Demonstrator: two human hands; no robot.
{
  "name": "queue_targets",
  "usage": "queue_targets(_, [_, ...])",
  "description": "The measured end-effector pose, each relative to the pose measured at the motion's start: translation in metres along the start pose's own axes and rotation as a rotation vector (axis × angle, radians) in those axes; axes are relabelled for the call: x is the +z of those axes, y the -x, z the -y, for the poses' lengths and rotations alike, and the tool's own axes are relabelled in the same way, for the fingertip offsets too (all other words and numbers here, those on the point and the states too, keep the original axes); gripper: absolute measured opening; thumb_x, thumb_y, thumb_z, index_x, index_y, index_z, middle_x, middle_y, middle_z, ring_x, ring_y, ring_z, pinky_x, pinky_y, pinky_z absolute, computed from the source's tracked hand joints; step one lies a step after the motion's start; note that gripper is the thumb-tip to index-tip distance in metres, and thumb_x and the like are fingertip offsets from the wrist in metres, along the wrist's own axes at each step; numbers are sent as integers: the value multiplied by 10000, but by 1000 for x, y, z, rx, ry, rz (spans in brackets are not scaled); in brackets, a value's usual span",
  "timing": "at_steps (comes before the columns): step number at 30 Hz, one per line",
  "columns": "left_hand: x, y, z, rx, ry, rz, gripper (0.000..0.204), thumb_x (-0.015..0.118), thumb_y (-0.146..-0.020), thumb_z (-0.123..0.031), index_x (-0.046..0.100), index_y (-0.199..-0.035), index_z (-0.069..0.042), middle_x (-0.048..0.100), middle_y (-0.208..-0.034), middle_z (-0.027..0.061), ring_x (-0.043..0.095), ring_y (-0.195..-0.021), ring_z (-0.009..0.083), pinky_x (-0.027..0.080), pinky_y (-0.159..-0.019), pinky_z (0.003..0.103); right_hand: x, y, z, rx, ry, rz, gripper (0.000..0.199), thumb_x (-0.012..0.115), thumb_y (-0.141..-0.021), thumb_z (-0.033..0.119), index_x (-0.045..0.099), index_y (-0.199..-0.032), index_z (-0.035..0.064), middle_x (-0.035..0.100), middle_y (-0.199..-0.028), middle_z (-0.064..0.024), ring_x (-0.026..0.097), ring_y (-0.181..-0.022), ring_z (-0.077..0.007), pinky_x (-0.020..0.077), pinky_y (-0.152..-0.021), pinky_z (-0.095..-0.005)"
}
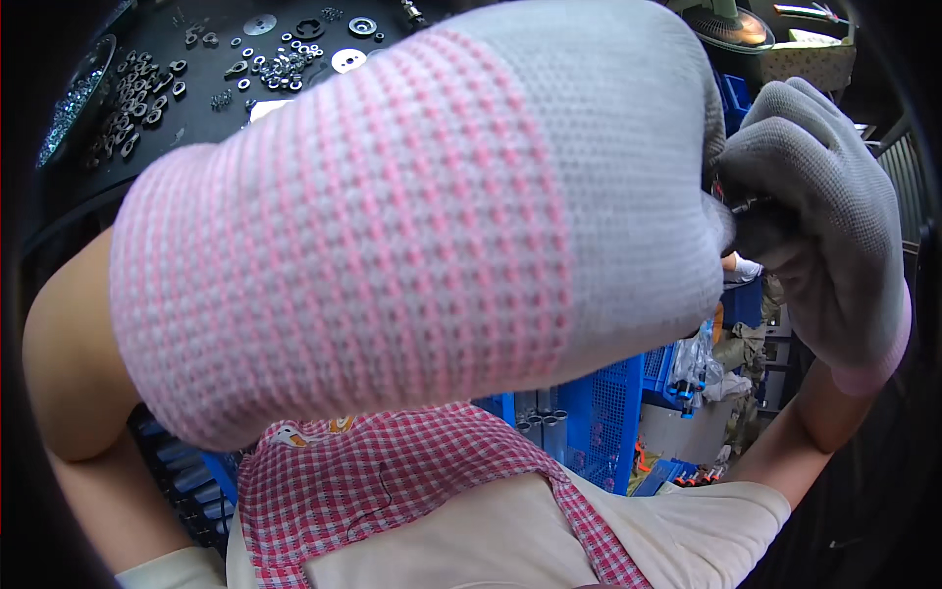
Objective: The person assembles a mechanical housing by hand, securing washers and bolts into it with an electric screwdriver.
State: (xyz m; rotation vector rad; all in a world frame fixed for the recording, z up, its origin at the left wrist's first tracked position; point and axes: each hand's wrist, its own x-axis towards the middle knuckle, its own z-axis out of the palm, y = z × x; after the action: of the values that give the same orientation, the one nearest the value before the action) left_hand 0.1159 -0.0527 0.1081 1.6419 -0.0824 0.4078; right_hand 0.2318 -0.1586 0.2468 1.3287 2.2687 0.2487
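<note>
My left hand (628,187), in a grey knit glove with a pink-checked cuff, is raised very close and fills the middle of the head view. Its fingers curl in at the right, mostly hidden behind the back of the hand. My right hand (834,177), gloved in grey too, faces it with fingers bent and closed. Between the two hands a small dark piece (754,208) with a bit of metal shows. The fingers cover most of it, so its kind cannot be made out.
On the black tabletop (201,123) at upper left lie dark metal parts (137,98), small rings (285,67) and a pale disc (348,61). A bowl (103,59) of tiny shiny pieces stands at its left. Blue crates (613,422) are behind me; a fan (731,29) is at upper right.
</note>
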Motion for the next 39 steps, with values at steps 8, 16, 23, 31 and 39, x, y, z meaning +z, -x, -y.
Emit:
queue_targets(8, [4,3,0,27,20,-29,207,631,-863,-158,676,-925,34,617,-695,-9,519,-609,42,441,-563,208,15,1,-10,-147,40,-110,400,593,-752,367,615,-932,11,536,-825,-103,542,-736,-258,413,-612,-363])
queue_targets(16, [6,4,-8,48,6,-59,213,621,-872,-160,673,-931,38,614,-690,-6,516,-600,44,438,-552,210,8,2,-20,-194,86,-110,449,562,-811,435,618,-922,4,530,-835,-127,539,-713,-262,418,-600,-378])
queue_targets(23, [12,7,-21,88,-12,-59,219,613,-880,-162,670,-936,42,611,-686,-4,513,-593,47,435,-542,213,-5,7,2,104,-249,62,499,543,-837,493,583,-835,-5,497,-718,-95,509,-645,-233,376,-556,-330])
queue_targets(31, [19,9,-25,111,-11,-56,225,604,-888,-164,666,-942,46,608,-681,-1,510,-584,49,432,-531,215,9,7,2,61,-117,-54,336,605,-788,336,614,-892,17,551,-800,-92,552,-729,-218,418,-613,-321])
queue_targets(39, [15,18,2,23,132,-62,258,559,-927,-177,641,-998,57,589,-655,6,496,-551,64,415,-494,229,25,4,-1,-32,-66,-187,342,655,-726,274,648,-945,12,568,-811,-105,587,-775,-264,465,-656,-359])
